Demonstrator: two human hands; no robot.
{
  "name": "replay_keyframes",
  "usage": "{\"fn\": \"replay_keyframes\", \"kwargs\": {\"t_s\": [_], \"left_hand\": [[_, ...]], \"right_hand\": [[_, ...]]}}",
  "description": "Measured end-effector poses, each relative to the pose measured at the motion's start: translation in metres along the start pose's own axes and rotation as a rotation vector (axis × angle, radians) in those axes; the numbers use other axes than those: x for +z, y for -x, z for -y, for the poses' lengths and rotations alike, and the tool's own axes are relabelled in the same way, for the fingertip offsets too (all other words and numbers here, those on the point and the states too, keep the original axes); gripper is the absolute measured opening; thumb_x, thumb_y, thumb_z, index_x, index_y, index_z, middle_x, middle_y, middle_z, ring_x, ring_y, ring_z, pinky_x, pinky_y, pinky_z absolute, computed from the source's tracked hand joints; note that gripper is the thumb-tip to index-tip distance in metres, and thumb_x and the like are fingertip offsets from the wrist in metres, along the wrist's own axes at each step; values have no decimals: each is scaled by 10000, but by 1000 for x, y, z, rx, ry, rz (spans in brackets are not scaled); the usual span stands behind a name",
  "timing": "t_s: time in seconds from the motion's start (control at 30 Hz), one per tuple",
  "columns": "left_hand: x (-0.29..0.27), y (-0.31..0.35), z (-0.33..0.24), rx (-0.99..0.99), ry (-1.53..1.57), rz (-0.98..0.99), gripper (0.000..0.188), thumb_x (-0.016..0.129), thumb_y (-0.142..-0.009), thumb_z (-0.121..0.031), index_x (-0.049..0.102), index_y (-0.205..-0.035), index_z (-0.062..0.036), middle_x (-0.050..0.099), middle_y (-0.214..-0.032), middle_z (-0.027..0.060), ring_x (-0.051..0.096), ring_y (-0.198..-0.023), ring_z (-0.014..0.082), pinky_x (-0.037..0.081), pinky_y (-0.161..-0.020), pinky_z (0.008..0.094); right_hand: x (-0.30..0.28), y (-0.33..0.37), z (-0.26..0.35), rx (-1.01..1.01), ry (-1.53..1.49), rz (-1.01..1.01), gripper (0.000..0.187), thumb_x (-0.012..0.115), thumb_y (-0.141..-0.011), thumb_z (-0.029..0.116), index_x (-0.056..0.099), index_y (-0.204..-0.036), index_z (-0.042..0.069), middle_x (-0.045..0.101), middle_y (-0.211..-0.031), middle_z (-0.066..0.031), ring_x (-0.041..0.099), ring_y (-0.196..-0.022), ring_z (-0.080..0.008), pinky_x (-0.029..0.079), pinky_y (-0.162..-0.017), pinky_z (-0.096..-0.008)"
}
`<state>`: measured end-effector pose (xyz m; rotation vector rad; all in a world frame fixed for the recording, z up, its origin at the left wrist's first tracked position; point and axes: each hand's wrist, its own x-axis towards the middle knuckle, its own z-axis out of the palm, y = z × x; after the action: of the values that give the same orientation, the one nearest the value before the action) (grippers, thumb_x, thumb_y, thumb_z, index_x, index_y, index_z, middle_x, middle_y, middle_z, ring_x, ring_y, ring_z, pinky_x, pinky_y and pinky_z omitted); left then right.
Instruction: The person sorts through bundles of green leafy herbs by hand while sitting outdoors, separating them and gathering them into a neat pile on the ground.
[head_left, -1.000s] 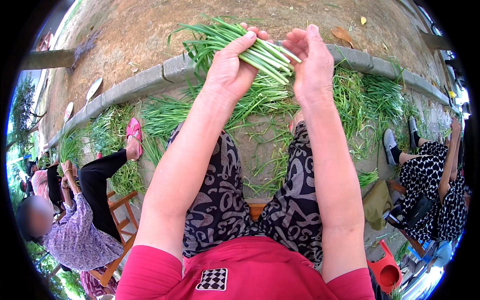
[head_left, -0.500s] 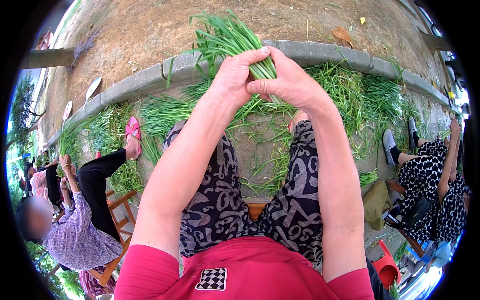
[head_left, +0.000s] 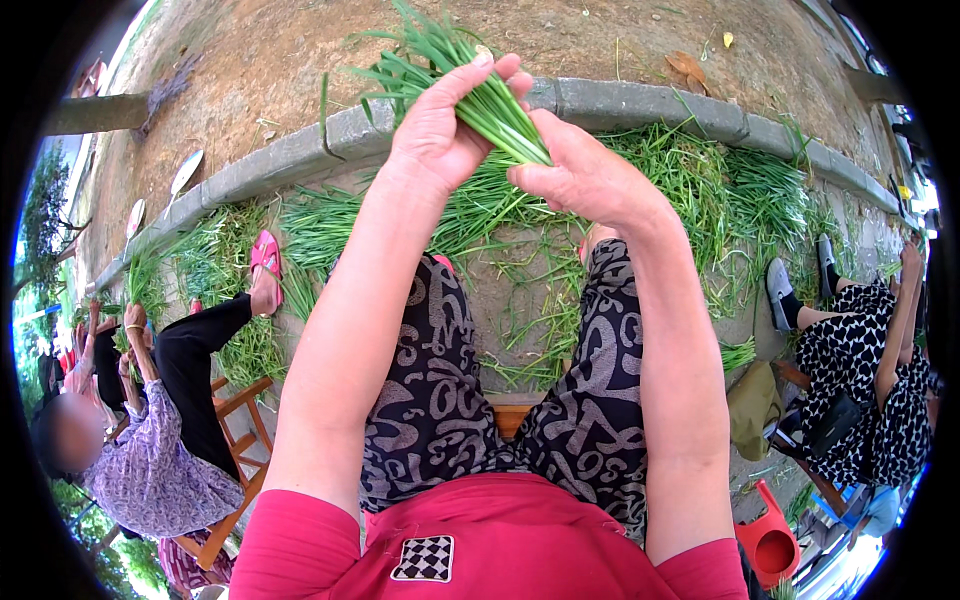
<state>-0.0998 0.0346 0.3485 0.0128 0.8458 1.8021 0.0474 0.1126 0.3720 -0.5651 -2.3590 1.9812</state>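
Loosely closed left hand [head_left: 440,130] is holding slender green stalks [head_left: 492,112] above a grey stone curb's [head_left: 655,105] edge; half-curled right hand [head_left: 590,178], grip unclear, is cupping them, ideally gently.

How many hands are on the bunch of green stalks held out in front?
2: the left hand around the bunch, the right hand at its pale stem ends. Some fingers are hidden.

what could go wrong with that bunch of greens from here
Some thin stalks might slip out of the bunch of greens held between the left hand and right hand. Dropped stalks could get mixed with the strewn greens below. The leafy tips, fanned beyond the left hand, may bend or snag.
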Motion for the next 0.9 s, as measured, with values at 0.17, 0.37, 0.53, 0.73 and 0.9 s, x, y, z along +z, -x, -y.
{"fn": "replay_keyframes", "kwargs": {"t_s": [0.17,0.37,0.53,0.73,0.9], "left_hand": [[-8,-3,-11,53,18,-16,336,644,-806,-36,543,-1121,25,609,-1019,129,595,-943,228,502,-862,404],[-32,-14,-31,126,90,-83,214,581,-800,76,547,-1001,12,599,-900,111,615,-834,234,537,-806,411],[-41,-9,-39,195,39,-162,192,551,-831,54,521,-1013,2,588,-920,122,609,-847,241,518,-829,448],[-66,-10,-57,352,52,-253,216,491,-866,51,475,-1053,-54,580,-981,101,596,-890,262,481,-874,504],[-84,-8,-69,378,66,-221,219,446,-896,40,456,-1093,-54,566,-1005,113,576,-900,262,465,-907,493]], "right_hand": [[-3,2,-8,-9,44,72,255,568,-794,176,465,-984,40,445,-754,8,421,-623,-77,380,-532,-233],[-8,13,-18,-35,211,125,283,550,-806,149,472,-1048,24,477,-775,-29,467,-650,-93,410,-558,-245],[-17,29,-21,107,226,157,339,540,-802,121,470,-1118,20,515,-830,-78,534,-739,-139,449,-633,-277],[-38,48,-33,172,335,89,328,531,-770,82,470,-1086,18,544,-863,-106,546,-826,-188,455,-714,-315],[-55,58,-46,152,315,13,281,552,-772,82,484,-1038,26,547,-852,-117,545,-826,-215,433,-758,-330]]}}
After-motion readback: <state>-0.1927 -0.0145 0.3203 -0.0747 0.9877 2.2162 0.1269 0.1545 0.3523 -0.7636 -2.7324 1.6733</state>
